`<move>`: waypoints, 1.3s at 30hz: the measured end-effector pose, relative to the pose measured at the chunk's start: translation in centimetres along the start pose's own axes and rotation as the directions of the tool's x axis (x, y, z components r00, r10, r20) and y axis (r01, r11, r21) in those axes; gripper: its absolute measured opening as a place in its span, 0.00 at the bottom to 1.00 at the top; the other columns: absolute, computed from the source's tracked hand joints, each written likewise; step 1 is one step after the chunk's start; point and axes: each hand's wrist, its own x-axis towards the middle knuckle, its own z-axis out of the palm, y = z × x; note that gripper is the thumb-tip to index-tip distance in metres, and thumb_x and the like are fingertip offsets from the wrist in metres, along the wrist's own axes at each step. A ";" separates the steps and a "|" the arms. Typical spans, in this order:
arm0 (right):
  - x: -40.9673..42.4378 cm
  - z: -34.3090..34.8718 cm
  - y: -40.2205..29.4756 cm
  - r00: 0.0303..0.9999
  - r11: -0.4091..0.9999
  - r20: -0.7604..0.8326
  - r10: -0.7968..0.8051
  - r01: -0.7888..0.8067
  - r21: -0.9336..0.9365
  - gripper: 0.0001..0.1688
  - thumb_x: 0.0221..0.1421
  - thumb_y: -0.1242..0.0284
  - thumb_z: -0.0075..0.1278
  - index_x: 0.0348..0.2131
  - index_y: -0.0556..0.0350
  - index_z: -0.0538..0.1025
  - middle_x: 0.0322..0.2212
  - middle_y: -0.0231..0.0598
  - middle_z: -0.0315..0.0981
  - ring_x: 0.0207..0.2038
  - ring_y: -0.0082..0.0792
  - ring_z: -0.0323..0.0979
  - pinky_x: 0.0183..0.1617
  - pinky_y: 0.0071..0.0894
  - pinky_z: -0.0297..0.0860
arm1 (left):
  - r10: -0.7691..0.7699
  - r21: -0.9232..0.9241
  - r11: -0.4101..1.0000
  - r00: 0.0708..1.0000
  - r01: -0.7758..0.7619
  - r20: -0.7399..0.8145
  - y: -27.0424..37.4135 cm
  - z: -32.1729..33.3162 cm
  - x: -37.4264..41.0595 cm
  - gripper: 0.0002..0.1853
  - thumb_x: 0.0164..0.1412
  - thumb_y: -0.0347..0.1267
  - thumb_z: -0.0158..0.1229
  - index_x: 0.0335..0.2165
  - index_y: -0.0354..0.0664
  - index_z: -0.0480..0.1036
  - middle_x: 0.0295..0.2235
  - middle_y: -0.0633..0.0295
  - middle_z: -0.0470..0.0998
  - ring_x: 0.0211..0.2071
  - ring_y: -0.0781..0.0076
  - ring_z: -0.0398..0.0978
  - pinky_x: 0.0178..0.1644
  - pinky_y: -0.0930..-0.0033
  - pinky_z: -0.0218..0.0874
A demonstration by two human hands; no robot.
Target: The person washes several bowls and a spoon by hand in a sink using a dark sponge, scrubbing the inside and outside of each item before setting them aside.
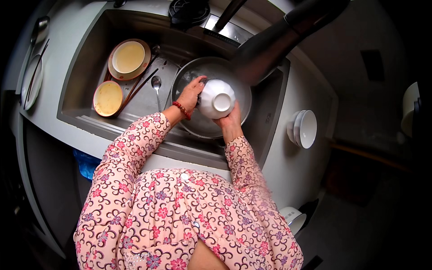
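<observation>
My left hand and my right hand hold a white bowl bottom up over a round metal pan in the sink. A dark scrubber, partly hidden, shows between my left hand and the bowl. Left of the pan in the sink, a white bowl with yellowish contents sits on a red-rimmed dish. Below them are another red-rimmed bowl, dark chopsticks and a metal spoon.
A black faucet reaches over the pan from the upper right. Two nested white bowls rest on the right counter. On the left counter are a metal ladle and a white dish with chopsticks across it. A blue plastic bag hangs below.
</observation>
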 end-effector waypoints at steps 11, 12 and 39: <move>-0.9 0.6 -0.8 0.995 0.971 0.091 0.037 -0.015 -0.237 0.20 0.56 0.60 0.37 0.44 0.49 0.67 0.45 0.34 0.64 0.49 0.38 0.62 0.51 0.56 0.57 | -0.036 -0.318 0.948 0.999 0.034 -0.001 1.3 -1.6 0.9 0.12 0.56 0.27 0.47 0.40 0.36 0.66 0.34 0.62 0.71 0.35 0.74 0.68 0.44 0.74 0.59; -1.2 0.8 -0.8 0.997 0.976 0.068 0.036 -0.021 -0.218 0.20 0.56 0.59 0.37 0.43 0.49 0.67 0.45 0.34 0.65 0.49 0.38 0.62 0.51 0.56 0.56 | -0.053 -0.317 0.947 0.998 0.044 -0.019 1.2 -1.6 1.1 0.12 0.57 0.27 0.47 0.40 0.36 0.66 0.34 0.62 0.71 0.35 0.74 0.68 0.44 0.74 0.59; 1.1 0.0 1.0 0.984 0.987 -0.121 -0.129 0.116 -0.109 0.19 0.53 0.59 0.39 0.39 0.49 0.70 0.40 0.31 0.69 0.42 0.33 0.68 0.47 0.46 0.64 | 0.378 0.604 0.745 0.925 -0.283 -0.033 -0.4 -1.7 1.4 0.14 0.55 0.31 0.45 0.41 0.39 0.65 0.34 0.49 0.72 0.38 0.57 0.70 0.43 0.65 0.59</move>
